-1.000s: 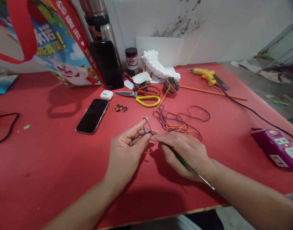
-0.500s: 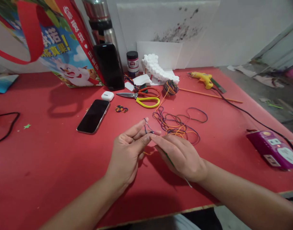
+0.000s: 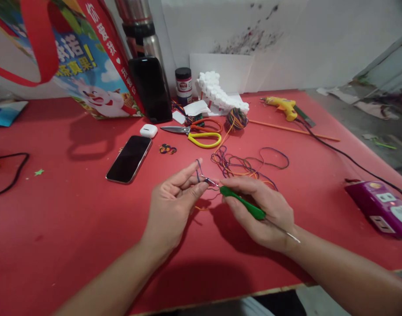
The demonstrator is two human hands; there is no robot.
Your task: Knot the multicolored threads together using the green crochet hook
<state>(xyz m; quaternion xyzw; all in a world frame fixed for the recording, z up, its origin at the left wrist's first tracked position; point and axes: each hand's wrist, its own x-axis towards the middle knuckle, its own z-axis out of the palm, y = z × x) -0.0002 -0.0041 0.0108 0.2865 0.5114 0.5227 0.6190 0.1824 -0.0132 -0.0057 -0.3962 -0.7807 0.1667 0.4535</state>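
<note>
My left hand [image 3: 172, 204] is closed, pinching a small dark piece of crochet [image 3: 206, 180] between thumb and fingers. Dark blue yarn [image 3: 198, 169] loops over its raised index finger. In my right hand [image 3: 263, 206] is a crochet hook [image 3: 242, 202] with a green handle, its thin metal shaft reaching the crochet at my left fingertips. The hook's other metal end sticks out past the handle toward my wrist. Loose multicoloured yarn [image 3: 240, 164] lies in tangled loops behind my hands, leading from a yarn ball [image 3: 236, 119].
Scissors [image 3: 204, 139], a phone [image 3: 129, 159], an earbud case [image 3: 148, 130] and a small crocheted piece [image 3: 168, 149] lie beyond my hands. A glue gun [image 3: 282, 106] and purple power socket [image 3: 380, 206] are on the right. A gift bag [image 3: 102, 87] stands back left.
My right hand has drawn back to the right and turned, so the green handle now shows. The fingertips of both hands have come apart. The view has shifted slightly.
</note>
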